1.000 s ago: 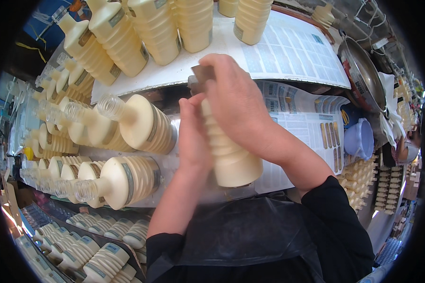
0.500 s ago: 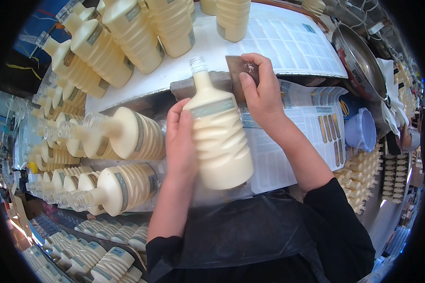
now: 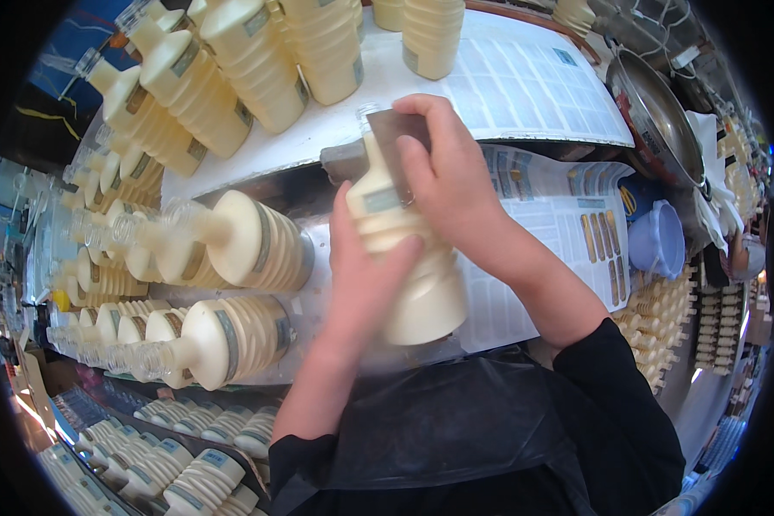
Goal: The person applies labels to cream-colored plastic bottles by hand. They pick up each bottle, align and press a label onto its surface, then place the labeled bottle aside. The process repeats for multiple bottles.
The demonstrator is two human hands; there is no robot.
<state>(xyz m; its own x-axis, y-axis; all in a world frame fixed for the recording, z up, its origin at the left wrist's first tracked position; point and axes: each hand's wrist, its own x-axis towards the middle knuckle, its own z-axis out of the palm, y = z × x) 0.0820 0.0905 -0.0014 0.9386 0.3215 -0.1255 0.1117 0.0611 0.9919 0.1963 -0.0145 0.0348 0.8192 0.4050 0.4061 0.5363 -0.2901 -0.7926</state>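
Observation:
A cream-coloured bottle (image 3: pixel 426 301) with a ribbed body and clear threaded neck is tilted in front of me. My left hand (image 3: pixel 361 271) grips it from the left side, its thumb lying across the ribbed front. In my right hand (image 3: pixel 451 168) is a flat, dark, scraper-like plate (image 3: pixel 389 142), held over the bottle's neck and shoulder. Its lower edge is by the pale blue-grey label band (image 3: pixel 382 201) around the shoulder. The plate and my right fingers hide part of the neck and of the band.
Cream bottles (image 3: pixel 232 331) lie in rows at the left; others (image 3: pixel 254 73) stand on the white raised surface (image 3: pixel 318 129) behind. A sticker sheet (image 3: pixel 542 215) with gold and blue strips lies right, by a blue bucket (image 3: pixel 656 239). A metal pan (image 3: pixel 662 112) leans at the far right.
My right hand has brought the plate leftward, from beside the bottle to over its neck and shoulder. My left thumb has swung across the bottle's front.

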